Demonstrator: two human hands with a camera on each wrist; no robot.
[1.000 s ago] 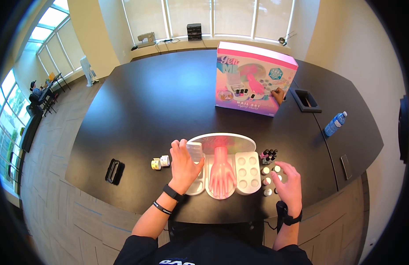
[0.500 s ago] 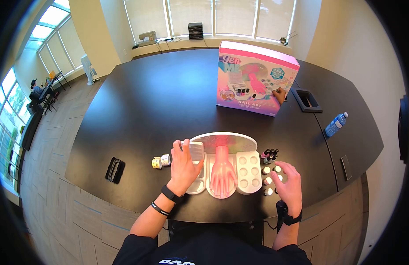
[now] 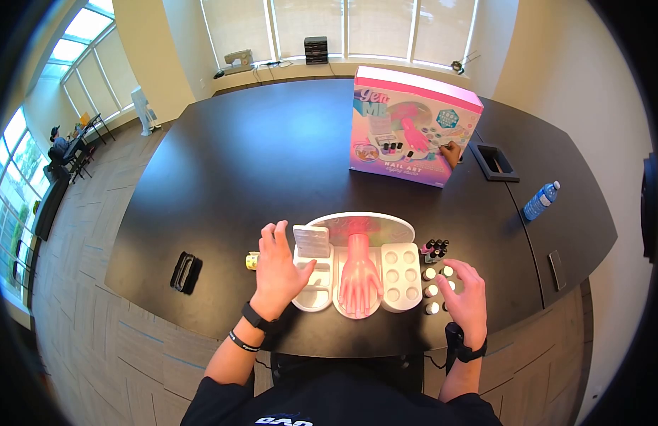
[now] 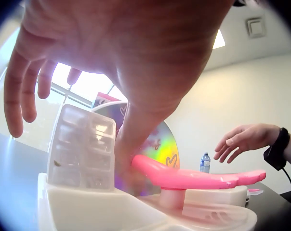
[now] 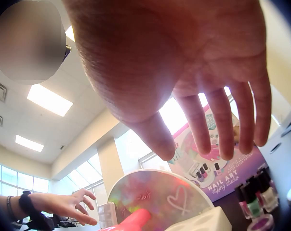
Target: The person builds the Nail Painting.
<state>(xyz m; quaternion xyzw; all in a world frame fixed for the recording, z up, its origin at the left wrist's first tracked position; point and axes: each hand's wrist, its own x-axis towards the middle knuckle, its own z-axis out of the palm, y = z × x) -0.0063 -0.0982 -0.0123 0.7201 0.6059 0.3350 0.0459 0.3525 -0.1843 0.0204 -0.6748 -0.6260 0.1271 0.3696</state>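
At the left of the table [image 3: 236, 163] lies a black case [image 3: 186, 272], well apart from the rest. Further right a yellow roll [image 3: 251, 261] shows only in part, the left hand [image 3: 279, 273] covering its near side. That hand is raised with fingers and thumb spread, beside the upright translucent panel [image 3: 312, 241] of a white tray [image 3: 314, 299]; whether the thumb touches the tray I cannot tell. In the middle a pink model hand [image 3: 359, 278] stretches toward the person, a rounded backboard [image 3: 388, 230] behind it. To its right sits a six-well palette [image 3: 402, 268], and beyond, a printed box [image 3: 414, 128] stands on the table. Black-capped bottles [image 3: 441, 245] cluster beside the palette, with white-capped pots [image 3: 431, 291] nearer the person. The right hand [image 3: 464, 298] hangs over some of these, partly hiding them, fingers apart and slightly bent, holding nothing. Further right are a water bottle [image 3: 540, 201] and a flat slab [image 3: 557, 270].

The dark tabletop carries a pale sheen. Carpet [image 3: 109, 263] runs left toward a seated person [image 3: 59, 142] by the windows; blinds [image 3: 378, 28] fill the back, a plain wall [image 3: 577, 85] the right.

The panel is ribbed into small cells, the tray smooth and moulded, the model hand glossy, the backboard iridescent with heart outlines, the palette wells round and shallow.
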